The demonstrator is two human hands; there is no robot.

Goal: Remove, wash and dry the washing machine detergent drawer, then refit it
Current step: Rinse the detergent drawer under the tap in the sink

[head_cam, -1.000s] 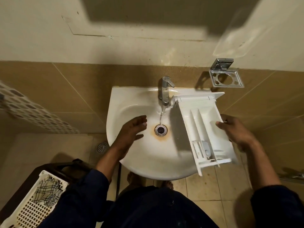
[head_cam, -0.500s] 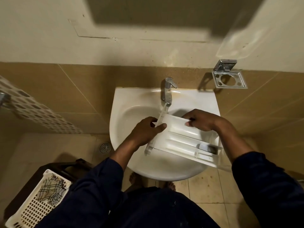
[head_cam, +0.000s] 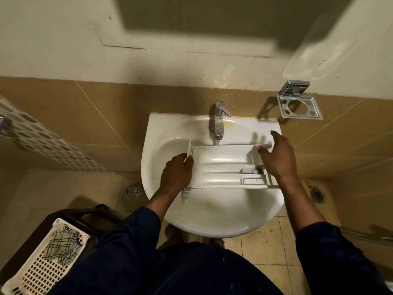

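Detergent drawer [head_cam: 223, 165] lies crosswise over the sink [head_cam: 212, 220] at centre frame, just below the tap [head_cam: 218, 120]. The left hand [head_cam: 176, 175] grips its left end; the right hand [head_cam: 278, 158] hovers spread-fingered at its right end, holding nothing. The washing step seems under way; next comes rinsing each compartment.

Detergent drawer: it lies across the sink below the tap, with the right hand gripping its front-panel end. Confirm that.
Wrong hand: the head view shows the left hand gripping the front-panel end. The detergent drawer does lie across the sink below the tap; the right hand is open at the opposite end.
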